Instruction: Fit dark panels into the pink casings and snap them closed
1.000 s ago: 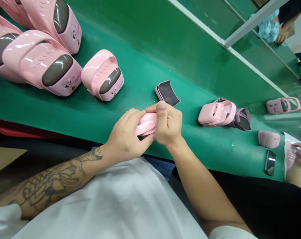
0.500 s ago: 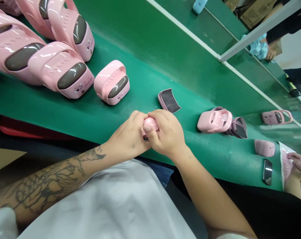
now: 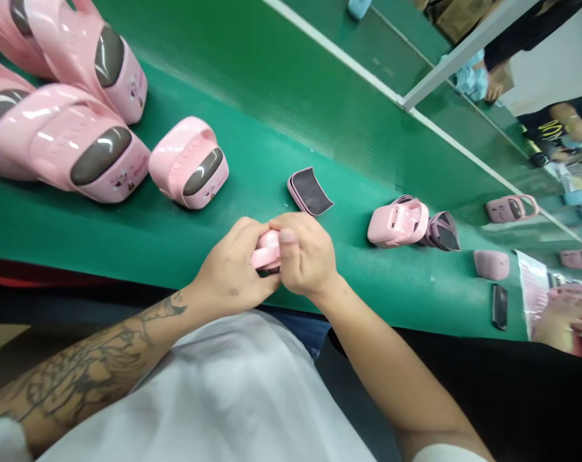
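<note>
My left hand [image 3: 233, 263] and my right hand [image 3: 303, 253] meet over a small pink plastic piece [image 3: 266, 251], both gripping it. Most of the piece is hidden by my fingers, with a dark edge showing beneath it. Just beyond my right hand, a curved dark panel with a pink rim [image 3: 310, 191] lies on the green conveyor belt [image 3: 252, 167]. Several glossy pink strapped devices with dark oval windows [image 3: 188, 163] stand at the left. To the right lie a pink shell [image 3: 397, 223] and a mauve-grey piece [image 3: 441, 232].
A pink cover [image 3: 491, 264] and a dark glossy strip [image 3: 499, 307] lie at the belt's right end. A co-worker's hand [image 3: 557, 321] rests near a pinkish plastic sheet [image 3: 531, 285]. A white rail [image 3: 464, 48] separates this belt from a further green belt.
The whole scene has slid left and slightly up in view. My hands have closed in around the pink piece, covering more of it than a second ago.
</note>
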`<state>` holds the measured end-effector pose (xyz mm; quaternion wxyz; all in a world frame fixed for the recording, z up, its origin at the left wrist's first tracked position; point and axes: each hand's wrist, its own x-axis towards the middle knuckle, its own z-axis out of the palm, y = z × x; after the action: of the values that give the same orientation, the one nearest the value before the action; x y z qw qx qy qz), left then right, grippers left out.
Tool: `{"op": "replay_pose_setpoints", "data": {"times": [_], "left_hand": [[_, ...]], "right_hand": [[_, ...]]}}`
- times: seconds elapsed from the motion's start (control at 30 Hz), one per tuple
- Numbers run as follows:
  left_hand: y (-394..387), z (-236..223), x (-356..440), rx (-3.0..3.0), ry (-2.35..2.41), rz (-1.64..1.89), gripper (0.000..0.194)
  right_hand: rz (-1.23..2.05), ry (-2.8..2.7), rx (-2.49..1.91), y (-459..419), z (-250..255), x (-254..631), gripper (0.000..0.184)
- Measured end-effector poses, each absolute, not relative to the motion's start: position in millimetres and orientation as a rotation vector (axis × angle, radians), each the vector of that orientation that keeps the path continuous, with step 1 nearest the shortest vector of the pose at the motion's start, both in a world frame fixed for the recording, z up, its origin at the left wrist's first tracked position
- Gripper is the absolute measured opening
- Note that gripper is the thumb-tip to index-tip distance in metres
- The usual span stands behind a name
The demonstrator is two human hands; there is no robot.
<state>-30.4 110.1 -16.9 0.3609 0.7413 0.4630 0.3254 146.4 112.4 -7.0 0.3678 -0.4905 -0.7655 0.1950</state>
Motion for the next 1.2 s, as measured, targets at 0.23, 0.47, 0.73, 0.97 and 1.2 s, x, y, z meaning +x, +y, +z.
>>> {"op": "replay_pose_setpoints", "data": {"times": [0.23,0.47,0.73,0.97,1.2], "left_hand": [[132.3,-1.6,-53.7,1.678,1.188,0.580,0.066],[138.8,-8.7,-60.1,1.630,1.187,0.579,0.074],[136.2,-10.3,-59.4,1.612,1.210,0.624,0.076],[139.4,-11.5,-59.0,1.600,1.227,0.632,0.079],[142.1,-10.9,-57.4,1.576,1.245,0.623,0.080]], "right_hand": [[0.993,-1.447,-1.177,73.4,-44.5,178.2,0.056],[0.921,-1.621,-1.195,70.6,-57.0,176.2,0.079],[0.921,-1.633,-1.163,74.6,-52.4,179.3,0.074],[0.908,-1.618,-1.174,76.6,-51.4,177.3,0.073],[0.894,-1.615,-1.189,80.5,-49.0,176.1,0.072]]}}
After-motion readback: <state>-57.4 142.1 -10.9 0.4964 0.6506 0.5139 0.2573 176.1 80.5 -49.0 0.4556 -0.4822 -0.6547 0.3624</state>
